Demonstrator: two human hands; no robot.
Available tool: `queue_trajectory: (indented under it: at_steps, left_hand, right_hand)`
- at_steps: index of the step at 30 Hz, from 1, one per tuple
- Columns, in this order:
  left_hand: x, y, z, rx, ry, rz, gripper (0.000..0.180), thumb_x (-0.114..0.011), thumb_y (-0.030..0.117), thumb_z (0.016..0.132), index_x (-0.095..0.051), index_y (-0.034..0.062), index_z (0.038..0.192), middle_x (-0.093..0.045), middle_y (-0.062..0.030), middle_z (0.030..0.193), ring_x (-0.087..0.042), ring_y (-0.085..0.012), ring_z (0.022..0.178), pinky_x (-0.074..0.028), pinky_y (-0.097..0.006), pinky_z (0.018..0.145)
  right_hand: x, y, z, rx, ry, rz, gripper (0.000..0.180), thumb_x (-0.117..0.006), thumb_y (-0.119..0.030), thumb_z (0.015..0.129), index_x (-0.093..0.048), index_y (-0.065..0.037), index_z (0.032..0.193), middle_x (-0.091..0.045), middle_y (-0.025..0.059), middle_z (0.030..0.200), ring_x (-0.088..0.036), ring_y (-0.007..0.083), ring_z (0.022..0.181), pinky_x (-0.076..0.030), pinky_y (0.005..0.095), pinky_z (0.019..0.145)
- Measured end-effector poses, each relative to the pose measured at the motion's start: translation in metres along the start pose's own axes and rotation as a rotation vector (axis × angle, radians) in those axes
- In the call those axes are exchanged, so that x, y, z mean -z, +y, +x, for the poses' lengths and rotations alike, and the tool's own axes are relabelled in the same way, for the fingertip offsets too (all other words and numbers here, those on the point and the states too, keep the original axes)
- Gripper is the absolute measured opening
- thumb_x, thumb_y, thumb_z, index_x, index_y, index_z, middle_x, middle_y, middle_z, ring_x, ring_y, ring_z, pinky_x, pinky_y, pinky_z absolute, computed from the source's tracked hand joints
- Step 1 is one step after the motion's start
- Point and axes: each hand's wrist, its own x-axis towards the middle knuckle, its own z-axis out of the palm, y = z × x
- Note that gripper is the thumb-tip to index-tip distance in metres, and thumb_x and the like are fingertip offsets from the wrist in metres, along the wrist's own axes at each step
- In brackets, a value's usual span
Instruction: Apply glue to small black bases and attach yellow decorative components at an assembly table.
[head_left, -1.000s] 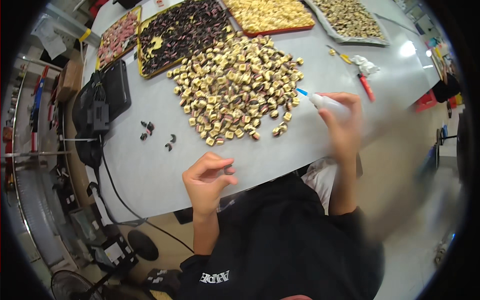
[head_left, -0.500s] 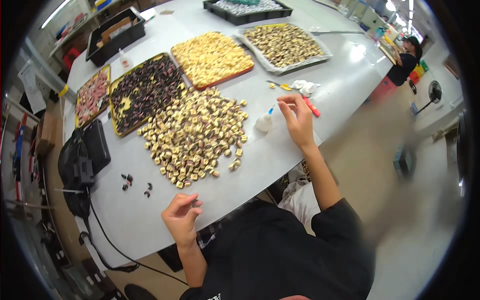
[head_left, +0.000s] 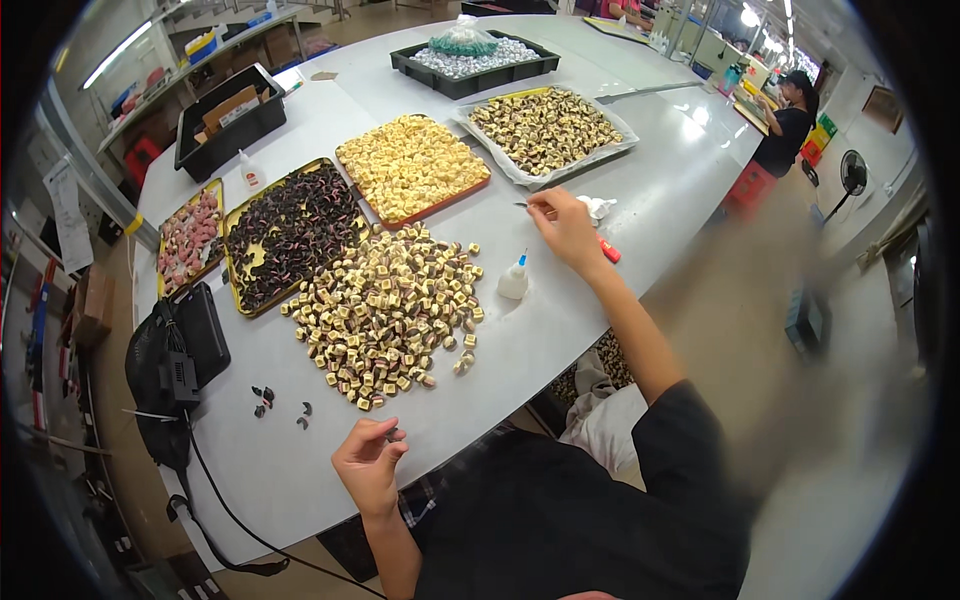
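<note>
Near the table's front edge, my left hand is closed, thumb and fingers pinching a small dark piece too small to name. My right hand is closed over a small yellow-handled tool; only its thin dark tip shows beyond the fingers. Left of that forearm, a white squeeze bottle with a blue needle tip stands upright. A red stick-like item lies beside my right wrist, with crumpled white tissue behind. Between my hands spreads a pile of small yellow-and-dark cubes.
Trays of pink pieces, dark curved pieces, yellow pieces and finished-looking cubes line the back. Black bins stand beyond. A black bag with a cable sits left. Another person sits far right.
My right hand has moved down-left onto the yellow-handled tool, and its fingers have closed. My left hand keeps its pinch. The view has shifted, showing more of the far table.
</note>
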Motion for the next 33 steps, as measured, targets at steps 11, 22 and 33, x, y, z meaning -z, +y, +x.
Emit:
queue_trajectory:
  at_steps: [11,22,33]
  left_hand:
    - [0.003,-0.001,-0.003,-0.068,-0.004,0.056,0.028,-0.073,-0.008,0.065,-0.064,-0.0048,0.091,-0.056,-0.0067,0.078,-0.054,-0.0156,0.073,-0.049,-0.027,0.067]
    - [-0.001,0.002,-0.003,-0.154,-0.028,0.209,0.032,-0.076,-0.008,0.057,-0.066,-0.0023,0.087,-0.058,-0.0076,0.081,-0.054,-0.0163,0.077,-0.044,-0.024,0.067]
    - [-0.005,0.007,-0.002,-0.186,-0.051,0.257,0.035,-0.076,-0.009,0.055,-0.068,0.0007,0.088,-0.058,-0.0091,0.087,-0.056,-0.0173,0.081,-0.048,-0.025,0.070]
  right_hand:
    - [0.043,-0.126,-0.073,0.044,0.061,0.851,0.019,-0.056,0.008,0.081,-0.055,0.004,0.099,-0.059,0.0127,0.095,-0.057,0.0136,0.080,-0.049,0.0239,0.069]
    - [-0.037,-0.170,-0.148,-0.516,-0.632,1.277,0.016,-0.063,-0.001,0.081,-0.059,0.002,0.096,-0.061,0.0104,0.096,-0.059,0.0146,0.089,-0.048,0.0274,0.080]
    - [-0.048,-0.173,-0.144,-0.648,-0.759,1.296,0.021,-0.067,-0.006,0.080,-0.057,-0.001,0.098,-0.062,0.0068,0.094,-0.059,0.0121,0.090,-0.047,0.0259,0.081]
